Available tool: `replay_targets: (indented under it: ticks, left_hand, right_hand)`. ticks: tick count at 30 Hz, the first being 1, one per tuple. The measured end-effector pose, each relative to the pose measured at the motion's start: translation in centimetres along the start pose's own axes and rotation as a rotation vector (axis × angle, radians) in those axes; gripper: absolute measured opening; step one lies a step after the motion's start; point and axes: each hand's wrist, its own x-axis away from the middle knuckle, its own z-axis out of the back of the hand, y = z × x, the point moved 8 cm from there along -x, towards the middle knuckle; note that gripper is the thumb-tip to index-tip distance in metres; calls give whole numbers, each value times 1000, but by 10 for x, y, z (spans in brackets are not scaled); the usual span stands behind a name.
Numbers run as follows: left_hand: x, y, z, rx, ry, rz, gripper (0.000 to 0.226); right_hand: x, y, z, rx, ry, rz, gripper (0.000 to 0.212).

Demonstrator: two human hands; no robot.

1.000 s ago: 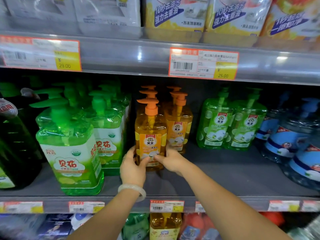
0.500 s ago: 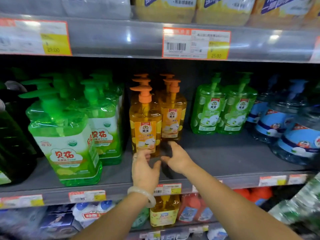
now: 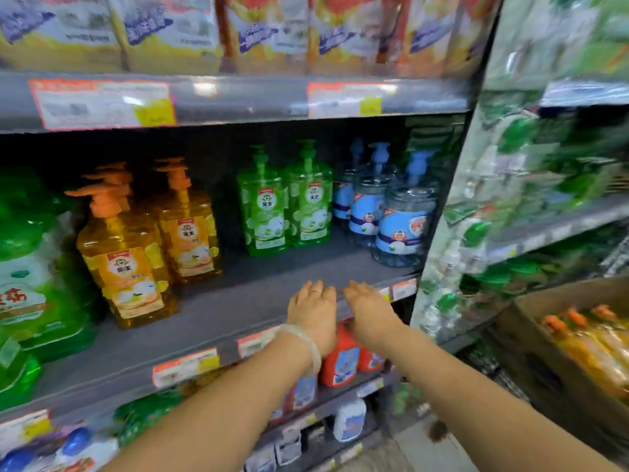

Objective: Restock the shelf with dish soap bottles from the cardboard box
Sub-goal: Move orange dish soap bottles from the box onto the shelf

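Mid-frame, the left hand [image 3: 315, 310] and right hand [image 3: 369, 310] hover empty, fingers loose, over the shelf [image 3: 218, 321] edge. Orange soap bottles [image 3: 131, 264] stand centre-left; the cardboard box [image 3: 544, 356] sits lower right.

Orange bottles [image 3: 127, 264]: red-framed label, mascot above 2 characters, seemingly "英王"; smaller print unreadable.
Green bottles [image 3: 285, 207]: same red-framed 2-character mark.
Blue bottles [image 3: 401, 226]: mascot label, text too small.
Big green bottle [image 3: 23, 284], left edge: red characters, cut off.
Price tags [image 3: 102, 103]: blurred, no digits legible.
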Motion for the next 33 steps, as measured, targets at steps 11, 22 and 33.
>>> replay_targets:
  ticks: [11,22,33]
  left_hand:
    - [-6,300,-75,-120,-171,-391,45]
    - [-28,494,-145,-146,-357,-619,69]
    - [-170,606,-220,-62,-531,-621,54]
  right_hand:
    - [193,266,19,41,-78,-467,60]
    - [308,437,12,-107,-76,-864,70]
    - [270,635,8,-176,-177,-1010,69]
